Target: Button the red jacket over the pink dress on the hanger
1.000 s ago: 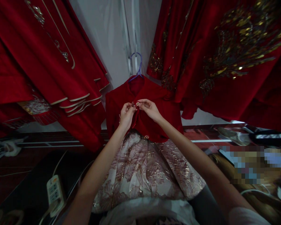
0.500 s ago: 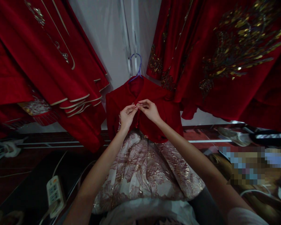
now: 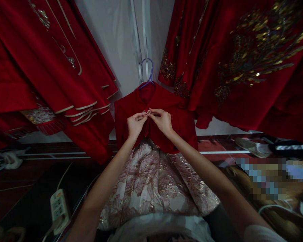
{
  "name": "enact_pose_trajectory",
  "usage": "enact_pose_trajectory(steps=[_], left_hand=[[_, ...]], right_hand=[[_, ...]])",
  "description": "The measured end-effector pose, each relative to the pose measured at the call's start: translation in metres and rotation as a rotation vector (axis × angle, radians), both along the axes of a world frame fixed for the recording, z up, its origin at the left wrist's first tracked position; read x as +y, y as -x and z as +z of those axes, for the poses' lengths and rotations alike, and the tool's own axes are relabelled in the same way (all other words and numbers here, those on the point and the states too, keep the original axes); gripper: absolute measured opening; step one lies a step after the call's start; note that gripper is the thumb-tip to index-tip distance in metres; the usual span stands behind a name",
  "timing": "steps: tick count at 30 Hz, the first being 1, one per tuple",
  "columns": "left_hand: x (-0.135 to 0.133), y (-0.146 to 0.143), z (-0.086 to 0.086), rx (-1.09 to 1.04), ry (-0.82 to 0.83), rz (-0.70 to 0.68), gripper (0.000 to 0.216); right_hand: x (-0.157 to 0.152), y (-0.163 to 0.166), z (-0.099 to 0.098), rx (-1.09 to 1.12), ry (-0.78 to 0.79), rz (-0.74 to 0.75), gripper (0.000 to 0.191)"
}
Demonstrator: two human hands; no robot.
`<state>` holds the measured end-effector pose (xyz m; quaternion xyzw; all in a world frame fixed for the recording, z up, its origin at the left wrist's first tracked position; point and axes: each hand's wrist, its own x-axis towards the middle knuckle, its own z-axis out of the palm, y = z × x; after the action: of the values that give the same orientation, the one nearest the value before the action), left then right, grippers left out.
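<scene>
A small red dress top [image 3: 176, 117] hangs from a purple hanger [image 3: 146, 72] on the white wall, above a pale floral brocade skirt [image 3: 154, 185]. My left hand [image 3: 135, 124] and my right hand [image 3: 163, 120] meet at the centre front of the top, just below the collar. Each hand pinches one side of the beaded clasp [image 3: 147, 112] there, fingertips pressed together. Another small clasp [image 3: 157, 147] shows at the hem of the top.
Large red embroidered garments hang on the left [image 3: 40, 67] and on the right [image 3: 242, 60]. A white power strip [image 3: 58, 210] lies at the lower left on a dark surface. Cables [image 3: 7, 159] are at the far left, and a blurred patch sits on the right.
Both hands have closed in on the clasp: fingertips that were a little apart now touch at it. The two front edges of the top have come together.
</scene>
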<state>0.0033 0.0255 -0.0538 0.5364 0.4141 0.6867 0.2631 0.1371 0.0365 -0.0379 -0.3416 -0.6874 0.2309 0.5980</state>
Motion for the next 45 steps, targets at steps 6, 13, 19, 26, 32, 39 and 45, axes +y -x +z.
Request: enact_pose_trajectory(steps=[6, 13, 19, 26, 32, 39, 45], left_hand=[[0.002, 0.003, 0.005, 0.070, 0.019, -0.023, 0.022], [0.005, 0.005, 0.007, 0.161, -0.027, -0.033, 0.017], [0.003, -0.010, -0.002, 0.078, -0.075, -0.085, 0.019], [0.009, -0.017, -0.009, -0.105, 0.037, -0.270, 0.032], [0.006, -0.016, -0.023, -0.194, 0.168, -0.177, 0.029], [-0.033, -0.019, -0.035, -0.252, 0.459, -0.406, 0.046], [-0.047, 0.005, -0.048, -0.257, 0.401, -0.176, 0.041]], right_hand=[[0.011, -0.002, -0.005, 0.104, 0.097, 0.097, 0.029], [0.017, 0.003, -0.006, 0.129, 0.140, 0.107, 0.029], [0.016, -0.002, -0.021, 0.214, 0.162, 0.317, 0.046], [0.007, -0.012, -0.040, 0.059, 0.200, 0.374, 0.078], [-0.006, -0.036, -0.030, 0.102, 0.395, 0.546, 0.078], [-0.029, -0.047, -0.023, 0.220, 0.383, 0.481, 0.053], [-0.042, -0.037, -0.034, 0.089, 0.350, 0.351, 0.026]])
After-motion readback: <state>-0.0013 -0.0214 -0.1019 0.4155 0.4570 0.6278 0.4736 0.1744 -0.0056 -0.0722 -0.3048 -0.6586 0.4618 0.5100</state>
